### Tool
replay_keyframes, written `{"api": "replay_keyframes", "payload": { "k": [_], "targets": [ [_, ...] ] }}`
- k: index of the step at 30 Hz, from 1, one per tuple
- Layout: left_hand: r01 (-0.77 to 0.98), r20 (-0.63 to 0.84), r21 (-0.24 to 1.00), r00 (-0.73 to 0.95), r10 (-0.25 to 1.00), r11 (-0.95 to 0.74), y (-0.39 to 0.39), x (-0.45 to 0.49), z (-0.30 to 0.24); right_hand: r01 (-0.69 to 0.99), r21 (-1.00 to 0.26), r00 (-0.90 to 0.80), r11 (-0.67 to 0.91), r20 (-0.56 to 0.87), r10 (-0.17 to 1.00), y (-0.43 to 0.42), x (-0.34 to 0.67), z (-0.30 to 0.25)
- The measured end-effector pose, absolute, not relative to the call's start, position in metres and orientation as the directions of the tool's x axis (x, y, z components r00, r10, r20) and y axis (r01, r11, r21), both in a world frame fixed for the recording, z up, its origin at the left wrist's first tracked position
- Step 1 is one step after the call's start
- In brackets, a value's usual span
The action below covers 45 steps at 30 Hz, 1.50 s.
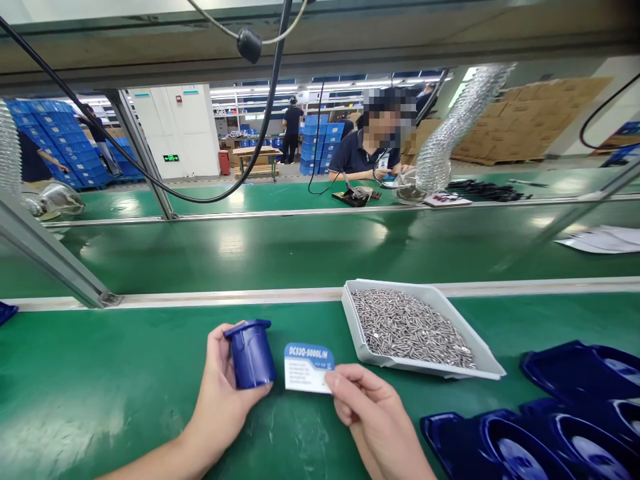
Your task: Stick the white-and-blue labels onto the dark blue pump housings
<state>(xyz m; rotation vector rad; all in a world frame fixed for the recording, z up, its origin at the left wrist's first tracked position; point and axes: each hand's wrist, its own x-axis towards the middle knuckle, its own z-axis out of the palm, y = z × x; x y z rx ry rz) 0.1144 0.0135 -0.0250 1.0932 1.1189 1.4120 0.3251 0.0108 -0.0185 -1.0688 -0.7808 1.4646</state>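
Now, by labels taken from the bench:

Left hand: the left hand (220, 390) is curled round a blue plastic cup-shaped part (250, 353), thumb behind and fingers in front, holding it upright just above the green bench mat (100, 387).

Right hand: the right hand (367, 410) pinches a small label (309, 367) at its right edge between thumb and forefinger; the other fingers are folded loosely.

Label: white with a blue top band and printed lettering, held just beside the blue part, nearly touching its right side.

Tray: a white tray (487, 360) of small metal pins (407, 327) sits right of the label, near the right hand.

Blue mouldings: dark blue plastic shells (550, 427) lie at the right edge.

Across the belt: a person (373, 150) sits working.
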Motion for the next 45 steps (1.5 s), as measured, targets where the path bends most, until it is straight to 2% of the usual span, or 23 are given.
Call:
{"api": "replay_keyframes", "payload": {
  "k": [2,7,18,27,31,45],
  "targets": [
    [-0.153,0.076,0.984,-0.082,0.994,-0.088,0.016,0.112,-0.023,-0.406,-0.896,0.026,-0.179,-0.207,0.978,0.013,0.326,-0.016],
    [-0.107,0.116,0.989,0.125,0.985,-0.103,0.011,0.113,-0.022,-0.36,-0.919,-0.039,-0.161,-0.157,0.987,0.01,0.325,-0.02],
    [-0.12,0.082,0.99,0.105,0.991,-0.069,0.009,0.114,-0.023,-0.235,-0.968,-0.124,-0.093,-0.065,0.99,0.008,0.323,-0.024],
    [-0.129,0.091,0.989,0.111,0.99,-0.076,0.011,0.115,-0.022,-0.247,-0.962,-0.062,-0.115,-0.103,0.993,0.005,0.316,-0.016],
    [-0.118,0.091,0.99,0.107,0.99,-0.078,0.011,0.115,-0.022,-0.269,-0.954,0.044,-0.129,-0.146,0.988,0.001,0.309,-0.004],
    [-0.111,0.082,0.991,0.105,0.991,-0.07,0.01,0.115,-0.021,-0.248,-0.957,0.051,-0.148,-0.165,0.985,0.001,0.306,0.001]
  ]
}}
